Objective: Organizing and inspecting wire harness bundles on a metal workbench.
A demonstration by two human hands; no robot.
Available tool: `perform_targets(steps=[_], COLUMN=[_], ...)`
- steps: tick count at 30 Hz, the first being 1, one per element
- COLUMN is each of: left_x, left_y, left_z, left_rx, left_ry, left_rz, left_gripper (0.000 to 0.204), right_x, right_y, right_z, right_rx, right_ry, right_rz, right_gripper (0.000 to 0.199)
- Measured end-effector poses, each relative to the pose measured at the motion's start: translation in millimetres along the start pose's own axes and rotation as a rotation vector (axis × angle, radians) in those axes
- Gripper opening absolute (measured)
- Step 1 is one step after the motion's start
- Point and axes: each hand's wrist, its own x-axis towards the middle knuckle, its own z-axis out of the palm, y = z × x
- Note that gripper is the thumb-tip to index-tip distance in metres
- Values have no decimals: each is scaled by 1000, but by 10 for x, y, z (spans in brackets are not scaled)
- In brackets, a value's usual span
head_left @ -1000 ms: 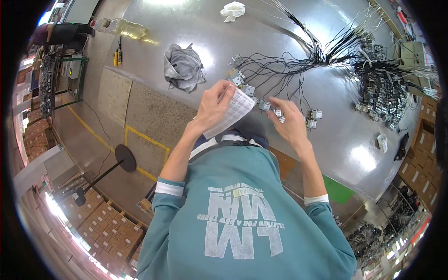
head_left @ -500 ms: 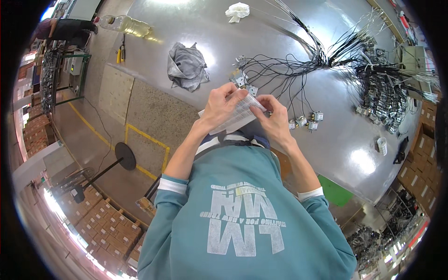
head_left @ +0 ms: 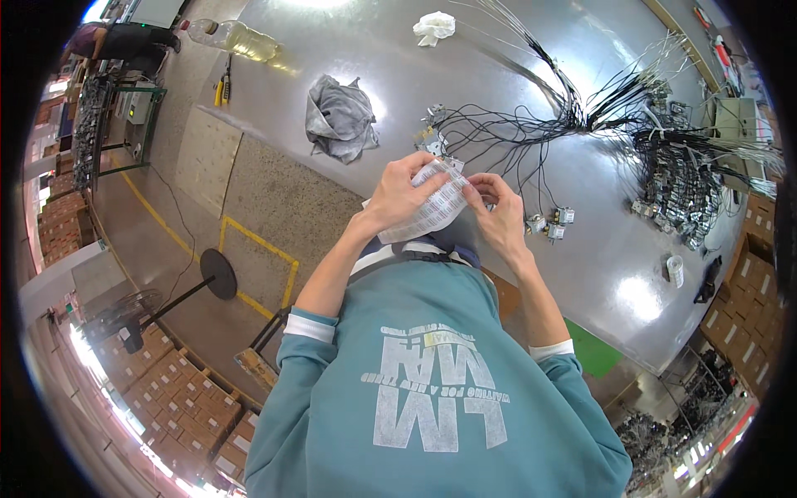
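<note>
A white sheet of small printed labels (head_left: 433, 209) is held in front of my body, curved and tilted, at the near edge of the metal table. My left hand (head_left: 395, 197) grips it, with the thumb lying over its printed face. At the sheet's right edge, my right hand (head_left: 500, 217) pinches thumb and forefinger together; whether a single label is between them is too small to tell. Just beyond my fingers lie metal lock-like parts (head_left: 432, 143) with black cables. More such parts (head_left: 551, 222) sit to the right of my right hand.
A grey cloth (head_left: 339, 118) lies left of the cables. Farther left are a bottle of yellowish liquid (head_left: 241, 41) and yellow-handled pliers (head_left: 222, 90). A crumpled white wrapping (head_left: 434, 28) lies at the back. Bundled cables with metal parts (head_left: 677, 183) fill the right side, near a white roll (head_left: 675, 270).
The label sheet has bent and turned so more of its printed face shows. My right hand has shifted slightly right and down along its edge.
</note>
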Motion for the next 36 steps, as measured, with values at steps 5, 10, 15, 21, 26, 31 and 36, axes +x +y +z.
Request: perform_targets(steps=[5,10,15,21,26,31,36], left_x=[-5,1,-47,-50,-52,-97,-123], left_y=[-59,-140,-146,-164,-191,-171,-150], left_z=[27,66,119,114,119,122,180], left_rx=[21,39,61,71,186,213,227], left_ry=[46,101,131,115,157,131,108], left_rz=[39,38,71,82,80,50,78], left_gripper=[27,28,31,35,35,37,36], right_x=[-28,10,111,109,34,99,132], right_y=[-23,-29,-41,28,-85,-89,-30], right_z=[-20,-46,114,145,131,184,182], right_rx=[-48,-313,14,239,67,144,425], right_ry=[-1,71,79,7,54,86,48], right_rz=[3,-439,-283,-20,-188,-179,-22], right_gripper=[21,19,37,63,65,80,91])
